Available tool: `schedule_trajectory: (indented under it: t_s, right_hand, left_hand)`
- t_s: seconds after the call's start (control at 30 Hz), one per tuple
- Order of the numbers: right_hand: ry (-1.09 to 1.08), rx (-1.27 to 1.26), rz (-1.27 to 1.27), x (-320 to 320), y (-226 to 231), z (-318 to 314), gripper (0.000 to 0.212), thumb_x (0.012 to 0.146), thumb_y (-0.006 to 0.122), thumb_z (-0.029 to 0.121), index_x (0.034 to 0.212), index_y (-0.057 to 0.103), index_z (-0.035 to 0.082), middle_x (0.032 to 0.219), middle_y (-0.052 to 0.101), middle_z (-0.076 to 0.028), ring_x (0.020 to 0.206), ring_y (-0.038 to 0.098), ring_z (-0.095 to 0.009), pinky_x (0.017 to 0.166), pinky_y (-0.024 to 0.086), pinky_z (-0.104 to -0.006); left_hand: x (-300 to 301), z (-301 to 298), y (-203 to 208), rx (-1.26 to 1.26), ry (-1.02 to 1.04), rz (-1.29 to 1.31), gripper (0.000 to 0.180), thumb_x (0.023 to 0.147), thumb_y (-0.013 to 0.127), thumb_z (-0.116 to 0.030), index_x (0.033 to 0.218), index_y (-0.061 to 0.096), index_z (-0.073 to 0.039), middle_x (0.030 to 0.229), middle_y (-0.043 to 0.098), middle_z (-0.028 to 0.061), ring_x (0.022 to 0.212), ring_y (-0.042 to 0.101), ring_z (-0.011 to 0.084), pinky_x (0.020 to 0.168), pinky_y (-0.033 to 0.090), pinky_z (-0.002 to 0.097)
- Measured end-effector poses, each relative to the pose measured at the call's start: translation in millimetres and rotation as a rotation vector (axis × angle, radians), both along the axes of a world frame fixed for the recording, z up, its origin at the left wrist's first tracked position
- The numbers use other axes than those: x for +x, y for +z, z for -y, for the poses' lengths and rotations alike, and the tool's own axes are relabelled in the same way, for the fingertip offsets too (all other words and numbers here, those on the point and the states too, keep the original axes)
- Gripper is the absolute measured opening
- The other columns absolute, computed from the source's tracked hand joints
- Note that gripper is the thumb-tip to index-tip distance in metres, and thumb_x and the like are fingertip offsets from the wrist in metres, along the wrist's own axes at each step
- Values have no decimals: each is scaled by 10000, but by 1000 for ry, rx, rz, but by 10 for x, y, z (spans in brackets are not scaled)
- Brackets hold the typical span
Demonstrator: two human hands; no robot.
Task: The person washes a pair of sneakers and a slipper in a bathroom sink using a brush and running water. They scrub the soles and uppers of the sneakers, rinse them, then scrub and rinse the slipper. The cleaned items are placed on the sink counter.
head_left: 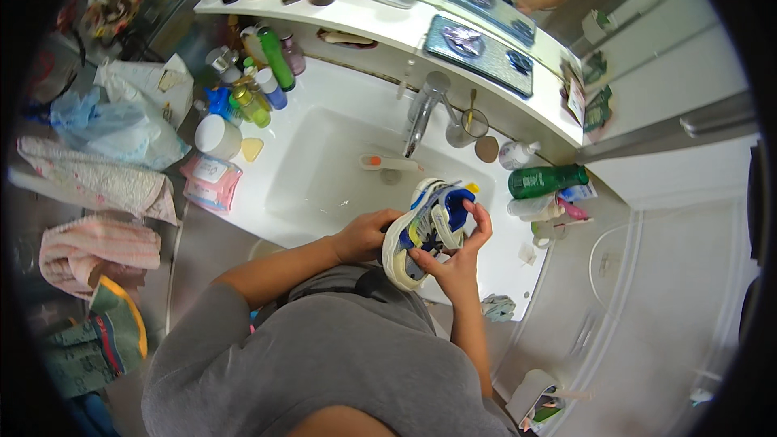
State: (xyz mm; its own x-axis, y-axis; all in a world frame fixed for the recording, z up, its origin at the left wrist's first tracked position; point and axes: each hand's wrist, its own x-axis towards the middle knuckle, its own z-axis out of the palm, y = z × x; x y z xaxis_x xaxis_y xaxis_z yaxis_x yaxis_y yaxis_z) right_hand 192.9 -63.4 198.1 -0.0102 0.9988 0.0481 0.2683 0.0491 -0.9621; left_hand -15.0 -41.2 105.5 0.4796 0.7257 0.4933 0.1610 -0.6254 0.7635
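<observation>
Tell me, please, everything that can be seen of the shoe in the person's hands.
The shoe has a thick whitish sole, a mixed white, grey, blue and yellow upper, a pale strap, and a bright blue inside at its opening. Material is hard to tell. It is held tilted near the front of the sink, toe toward the person, sole side facing left. The left hand holds it from the sole side; the right hand touches the upper and the opening.
</observation>
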Motion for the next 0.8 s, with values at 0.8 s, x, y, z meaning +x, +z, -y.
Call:
schedule_trajectory:
  t_s: [0.8]
  right_hand:
    - [-68, -531, -756, -43, -478, 15, 612, 829, 775, 118, 1365, 494, 34, 1252, 636, -73, 1121, 633, -205, 996, 499, -342]
  left_hand:
    - [-333, -142, 289, -712, 43, 200, 407, 956, 626, -262, 1324, 603, -89, 938, 612, 21, 878, 558, 141, 763, 443, 263]
